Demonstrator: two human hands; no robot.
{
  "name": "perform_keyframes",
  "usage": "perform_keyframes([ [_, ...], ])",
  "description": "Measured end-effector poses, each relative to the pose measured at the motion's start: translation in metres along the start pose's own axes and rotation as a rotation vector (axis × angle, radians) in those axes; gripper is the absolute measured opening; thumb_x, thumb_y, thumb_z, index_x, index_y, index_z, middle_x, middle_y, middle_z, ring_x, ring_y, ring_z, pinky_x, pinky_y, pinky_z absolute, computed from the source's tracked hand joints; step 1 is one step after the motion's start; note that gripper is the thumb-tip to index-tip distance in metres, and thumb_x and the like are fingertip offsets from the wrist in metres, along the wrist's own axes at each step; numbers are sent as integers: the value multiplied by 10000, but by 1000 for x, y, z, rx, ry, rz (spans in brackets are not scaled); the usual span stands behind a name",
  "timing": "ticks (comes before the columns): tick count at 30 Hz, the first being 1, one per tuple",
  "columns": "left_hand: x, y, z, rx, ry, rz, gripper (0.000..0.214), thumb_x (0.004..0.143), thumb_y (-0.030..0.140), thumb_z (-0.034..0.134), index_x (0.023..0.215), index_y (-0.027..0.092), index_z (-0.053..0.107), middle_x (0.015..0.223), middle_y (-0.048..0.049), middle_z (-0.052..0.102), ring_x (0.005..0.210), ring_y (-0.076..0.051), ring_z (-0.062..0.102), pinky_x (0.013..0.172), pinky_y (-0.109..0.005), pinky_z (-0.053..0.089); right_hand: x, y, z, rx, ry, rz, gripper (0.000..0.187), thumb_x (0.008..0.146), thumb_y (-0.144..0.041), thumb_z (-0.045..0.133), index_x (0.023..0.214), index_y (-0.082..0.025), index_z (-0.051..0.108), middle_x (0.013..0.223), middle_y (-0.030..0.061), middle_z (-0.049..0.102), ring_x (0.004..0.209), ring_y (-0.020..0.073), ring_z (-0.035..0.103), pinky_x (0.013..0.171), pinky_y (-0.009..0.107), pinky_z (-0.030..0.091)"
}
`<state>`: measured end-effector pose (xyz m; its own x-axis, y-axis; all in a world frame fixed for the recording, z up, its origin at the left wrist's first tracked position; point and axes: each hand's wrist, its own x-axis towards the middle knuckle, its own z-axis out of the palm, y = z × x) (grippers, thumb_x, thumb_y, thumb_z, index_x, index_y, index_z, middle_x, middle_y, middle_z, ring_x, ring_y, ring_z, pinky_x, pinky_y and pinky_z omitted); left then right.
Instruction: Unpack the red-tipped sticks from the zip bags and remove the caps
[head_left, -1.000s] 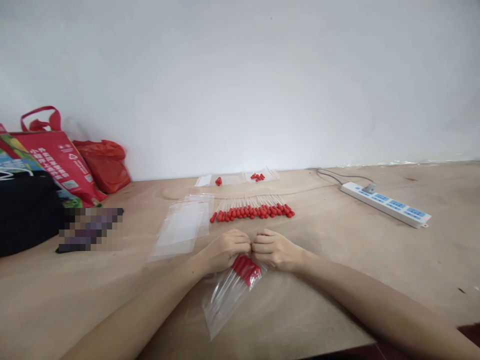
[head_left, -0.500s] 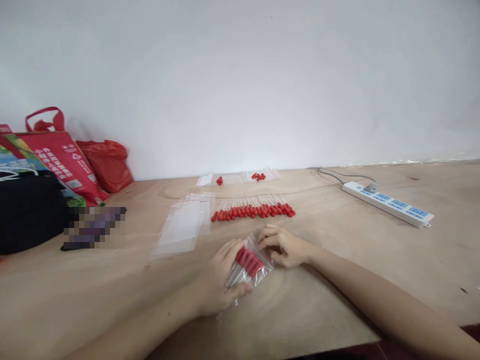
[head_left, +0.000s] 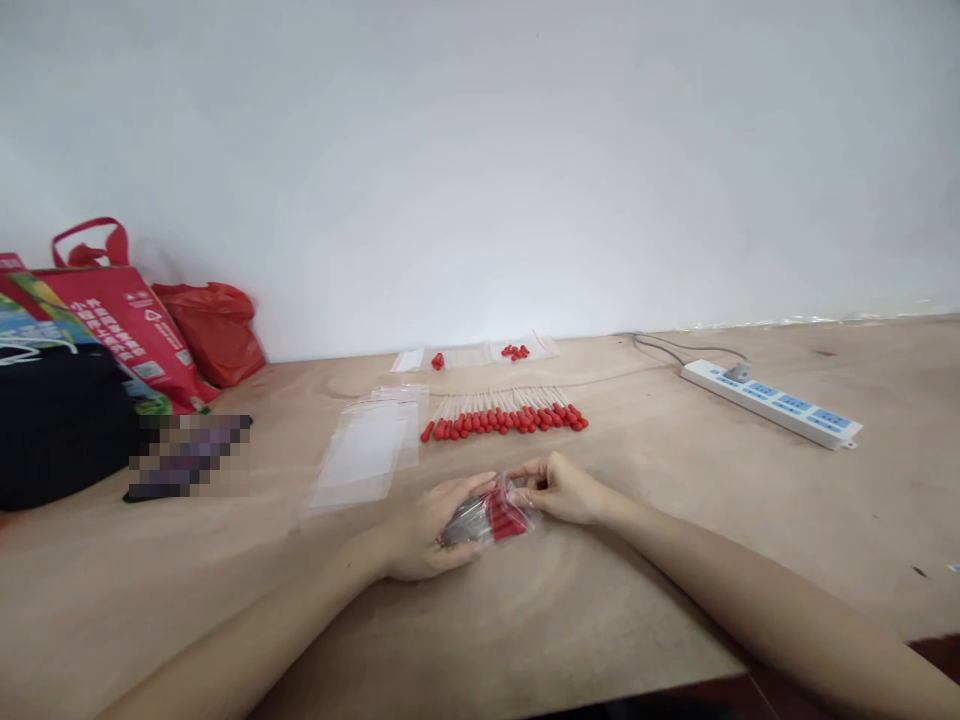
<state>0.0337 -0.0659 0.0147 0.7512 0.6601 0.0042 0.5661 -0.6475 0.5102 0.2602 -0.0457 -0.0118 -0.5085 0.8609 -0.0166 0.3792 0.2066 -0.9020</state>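
A clear zip-lock bag (head_left: 491, 517) lies near the front of the wooden table, with several red-headed sticks inside it. Around its left end curves my left hand (head_left: 435, 530), thumb on the near side and fingers on the far side, holding it. My right hand (head_left: 562, 488) pinches the bag's right end, where the opening seems to be. Just beyond both hands, a row of white sticks with red heads (head_left: 506, 420) lies side by side. Left of that row is a fanned stack of flat clear zip-lock bags (head_left: 367, 450).
Two bags with red-headed sticks (head_left: 515, 352) lie by the wall. A white power strip (head_left: 772, 403) with a plugged-in cable sits at the right. At the left stand a red shopping bag (head_left: 124, 320), a red plastic bag (head_left: 214, 330) and a black bag (head_left: 64, 425), beside a blurred-out item (head_left: 191, 458).
The bag between my hands has turned, so its red heads now point more to the right. My right hand's fingers have closed in on the bag's end.
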Motion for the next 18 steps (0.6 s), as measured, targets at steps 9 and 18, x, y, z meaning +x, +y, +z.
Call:
perform_keyframes([
  [9,-1,-8,7,-55,158,9,626,738,342,556,1289,243,276,1250,-53,494,1123,-217,476,945,-352,381,-8,-15,0,-41,-40,-110,373,512,-272,744,838,-145,616,633,-56,517,503,39,392,441,155,305],
  [18,-2,-10,10,-41,211,-35,558,747,336,555,1252,236,341,1227,-63,515,1115,-217,484,953,-375,378,-6,-11,7,-21,56,-62,344,499,-145,692,764,-161,473,642,-64,517,517,45,445,460,152,354],
])
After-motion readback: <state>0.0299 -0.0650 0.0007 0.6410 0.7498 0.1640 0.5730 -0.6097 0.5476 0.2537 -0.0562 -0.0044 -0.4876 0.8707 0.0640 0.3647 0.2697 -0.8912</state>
